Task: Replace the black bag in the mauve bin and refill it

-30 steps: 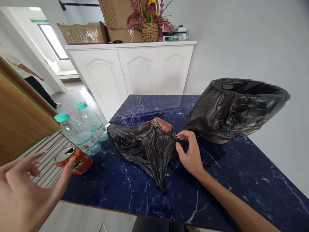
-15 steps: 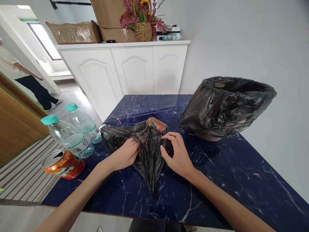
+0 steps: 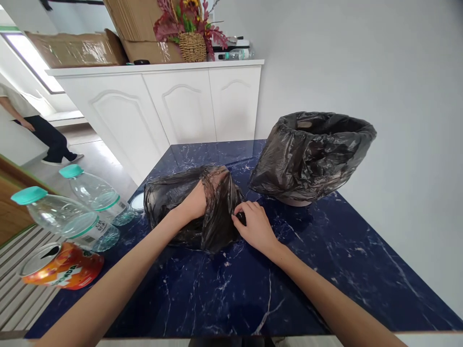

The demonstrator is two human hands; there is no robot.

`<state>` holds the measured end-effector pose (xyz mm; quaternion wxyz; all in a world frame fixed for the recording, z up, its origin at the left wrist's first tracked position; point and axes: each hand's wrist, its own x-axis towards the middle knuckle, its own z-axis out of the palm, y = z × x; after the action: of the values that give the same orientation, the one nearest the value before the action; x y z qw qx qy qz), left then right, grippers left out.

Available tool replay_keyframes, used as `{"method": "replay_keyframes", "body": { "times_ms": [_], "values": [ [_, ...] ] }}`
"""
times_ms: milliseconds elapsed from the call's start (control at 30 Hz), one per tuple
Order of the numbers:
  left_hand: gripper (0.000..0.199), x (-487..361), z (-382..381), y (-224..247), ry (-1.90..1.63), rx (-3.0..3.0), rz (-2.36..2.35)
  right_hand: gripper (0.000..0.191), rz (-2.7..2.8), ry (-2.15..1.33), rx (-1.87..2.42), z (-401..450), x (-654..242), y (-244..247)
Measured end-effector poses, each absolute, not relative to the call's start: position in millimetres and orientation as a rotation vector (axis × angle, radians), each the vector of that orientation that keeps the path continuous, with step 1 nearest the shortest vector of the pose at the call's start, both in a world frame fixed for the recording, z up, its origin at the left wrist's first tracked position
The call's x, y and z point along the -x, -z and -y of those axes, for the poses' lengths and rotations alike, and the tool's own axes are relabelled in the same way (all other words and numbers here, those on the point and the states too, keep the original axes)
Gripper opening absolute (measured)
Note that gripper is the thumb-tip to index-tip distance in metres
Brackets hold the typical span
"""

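A crumpled black plastic bag [image 3: 173, 188] lies on the dark blue marbled table in front of me. My left hand [image 3: 197, 200] reaches inside it; the back of the hand shows faintly through the thin plastic, and its fingers are hidden. At the bag's right side, my right hand [image 3: 255, 226] is closed, thumb and fingertips pinching the plastic. To the left stand two clear bottles with teal caps, a nearer bottle [image 3: 72, 219] and a farther bottle [image 3: 96, 193]. Closest to me on that side is an orange Mirinda can [image 3: 65, 265].
A bin lined with a black bag [image 3: 307, 159] stands at the table's right rear. Behind the table [image 3: 307, 279] is a white cabinet [image 3: 184, 106] carrying cardboard boxes [image 3: 79, 48] and a flower basket [image 3: 192, 47]. A person [image 3: 39, 127] is at the far left.
My left hand has gone from gripping the bag's outside to inside it. The orange-red can at the bag's far side is now out of sight. The view has shifted right.
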<state>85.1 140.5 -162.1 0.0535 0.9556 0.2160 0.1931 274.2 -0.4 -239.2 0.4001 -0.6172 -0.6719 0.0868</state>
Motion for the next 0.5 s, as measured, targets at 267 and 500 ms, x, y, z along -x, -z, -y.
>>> {"method": "replay_keyframes", "body": {
  "times_ms": [267, 500],
  "values": [
    [0.054, -96, -156, 170, -0.525, -2.949, -0.608, 0.001, 1.551, -0.222, 1.623, -12, -289, 245],
    [0.063, -107, -171, 171, -0.409, -2.984, -0.689, 0.003, 1.516, -0.227, 1.609, -12, -290, 246]
  ]
}}
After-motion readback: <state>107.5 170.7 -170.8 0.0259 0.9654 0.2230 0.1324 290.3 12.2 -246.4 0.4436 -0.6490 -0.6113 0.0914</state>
